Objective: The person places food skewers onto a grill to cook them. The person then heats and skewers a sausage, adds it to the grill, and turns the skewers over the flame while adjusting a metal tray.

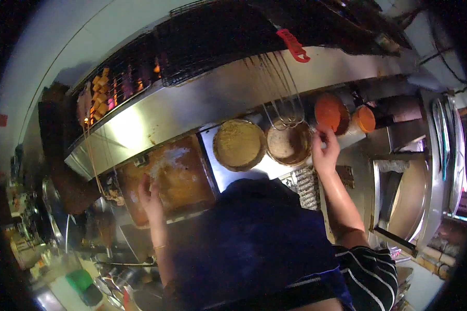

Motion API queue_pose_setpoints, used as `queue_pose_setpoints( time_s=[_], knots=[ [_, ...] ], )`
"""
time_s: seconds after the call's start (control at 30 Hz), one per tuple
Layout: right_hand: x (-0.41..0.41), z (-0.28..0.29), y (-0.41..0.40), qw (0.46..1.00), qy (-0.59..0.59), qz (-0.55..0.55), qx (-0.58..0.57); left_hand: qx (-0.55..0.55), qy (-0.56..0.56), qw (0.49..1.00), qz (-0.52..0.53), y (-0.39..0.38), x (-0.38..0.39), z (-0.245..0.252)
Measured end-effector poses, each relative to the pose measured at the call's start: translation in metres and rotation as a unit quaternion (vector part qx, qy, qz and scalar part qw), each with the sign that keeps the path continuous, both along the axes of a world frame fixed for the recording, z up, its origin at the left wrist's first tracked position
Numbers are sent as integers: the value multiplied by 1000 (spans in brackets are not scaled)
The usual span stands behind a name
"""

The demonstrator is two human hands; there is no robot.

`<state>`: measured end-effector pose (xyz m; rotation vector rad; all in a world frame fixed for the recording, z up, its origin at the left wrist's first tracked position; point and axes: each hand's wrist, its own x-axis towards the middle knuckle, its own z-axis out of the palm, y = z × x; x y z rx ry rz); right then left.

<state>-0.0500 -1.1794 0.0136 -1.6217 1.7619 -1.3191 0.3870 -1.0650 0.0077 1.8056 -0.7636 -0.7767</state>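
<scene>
My right hand [326,149] is at the near edge of an orange-red round container or lid [329,110], fingertips bent close to it; whether they grip it is unclear. My left hand [151,198], blurred, is held over a brown-stained tray [179,175], fingers apart and with nothing seen in them. Between my hands are a round tub of yellowish powder [239,145] and a round container with pale contents [289,142]. Several thin metal skewers or wires [284,105] reach from the grill towards the second container.
Skewered food cubes [100,93] lie over glowing coals on a long grill [202,42]. A red handle [294,44] overhangs its metal front [214,89]. A smaller orange tub [364,119] stands right. At the left, another person's arm [70,186] is near skewer sticks [93,163].
</scene>
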Motion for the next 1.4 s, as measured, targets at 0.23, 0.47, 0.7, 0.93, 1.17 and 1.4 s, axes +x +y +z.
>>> queue_pose_setpoints(
  time_s=[0.23,0.47,0.7,0.93,1.17,1.4],
  knots=[
    [-27,-56,52,919,-287,-46,269,-34,-8,997,-69,-9,-1,-30],
    [3,-57,41,884,-348,-34,309,-28,11,992,-119,-42,-33,-8],
    [-23,-84,58,994,-51,-7,98,-14,-15,990,-138,-40,-34,-13],
    [-23,-85,50,981,-169,-41,86,-8,-15,990,-137,-39,-43,-10],
    [-17,-82,46,991,-96,-41,79,16,-1,994,-106,-36,-61,14],
    [-8,-87,33,981,-188,-19,46,-3,5,997,-74,-19,-57,32]
  ],
)
